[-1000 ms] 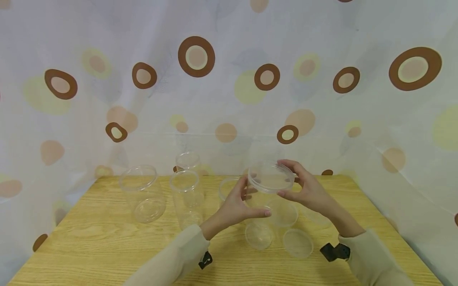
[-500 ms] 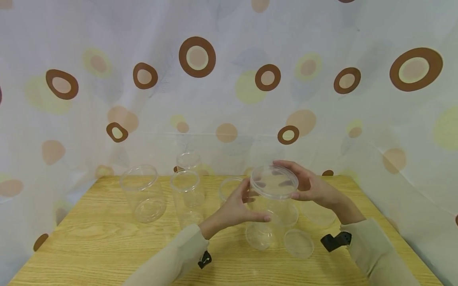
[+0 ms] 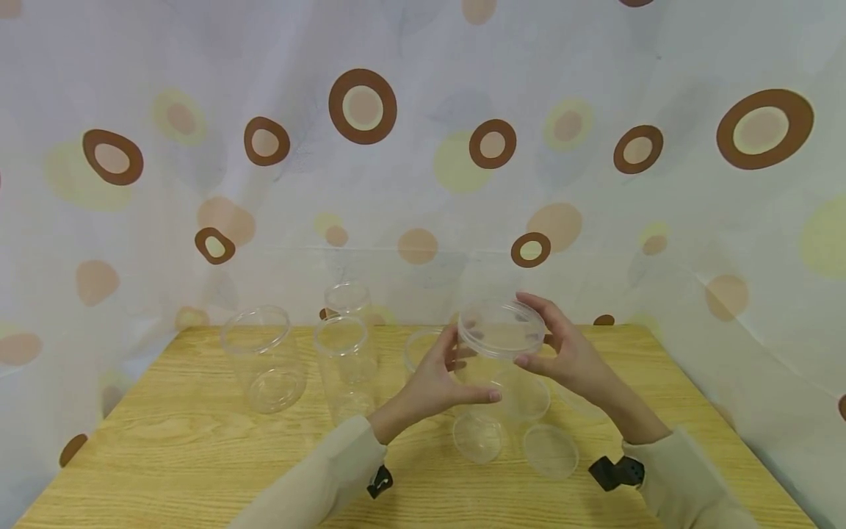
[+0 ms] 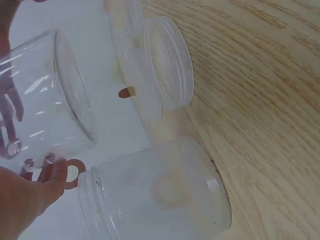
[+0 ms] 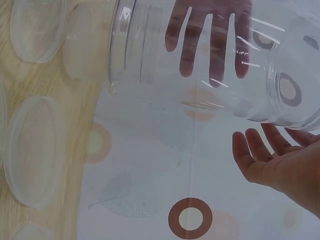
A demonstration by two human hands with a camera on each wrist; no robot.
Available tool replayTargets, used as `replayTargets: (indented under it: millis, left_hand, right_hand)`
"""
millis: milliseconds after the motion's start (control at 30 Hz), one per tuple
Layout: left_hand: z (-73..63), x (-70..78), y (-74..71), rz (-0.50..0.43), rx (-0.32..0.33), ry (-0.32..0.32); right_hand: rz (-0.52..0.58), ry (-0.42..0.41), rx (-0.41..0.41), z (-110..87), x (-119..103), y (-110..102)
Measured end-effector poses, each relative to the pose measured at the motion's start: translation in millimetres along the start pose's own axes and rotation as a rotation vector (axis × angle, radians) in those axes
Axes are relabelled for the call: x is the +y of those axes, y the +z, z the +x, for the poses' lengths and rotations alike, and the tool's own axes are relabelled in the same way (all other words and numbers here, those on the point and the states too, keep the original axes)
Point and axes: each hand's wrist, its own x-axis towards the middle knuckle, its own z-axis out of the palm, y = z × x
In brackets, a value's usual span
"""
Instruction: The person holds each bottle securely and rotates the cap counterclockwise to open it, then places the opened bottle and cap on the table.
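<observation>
In the head view, my left hand grips a clear plastic jar round its side, thumb in front and fingers behind. My right hand holds the rim of a clear round lid on top of the jar, thumb near and fingers on the far side. The right wrist view shows the jar raised above the table, with the left fingers visible through its wall. From the left wrist, the same jar hangs apart from the tabletop.
Several open clear jars stand to the left, among them a wide one and a tall narrow one. Clear round lids lie on the wooden table at the front right. A patterned curtain hangs behind.
The jar top shifted slightly right and down toward me, then came back up to the left. My right hand turned at the lid's rim and back; my left hand kept its grip.
</observation>
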Motion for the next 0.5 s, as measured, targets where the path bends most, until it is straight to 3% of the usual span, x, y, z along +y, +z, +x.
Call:
replayTargets:
  millis: [133, 367, 500]
  left_hand:
    - [-2.2, -0.9, -0.7, -0.025, -0.040, 0.001]
    - [-4.9, -1.3, -6.3, -0.077, -0.135, 0.026]
    - [-5.2, -1.6, -7.2, -0.078, -0.173, 0.031]
  right_hand:
    - [0.107, -0.030, -0.091, 1.0, 5, -3]
    - [0.398, -0.124, -0.387, 9.7, 17, -16]
    - [0.485, -0.174, -0.499, 13.9, 20, -21]
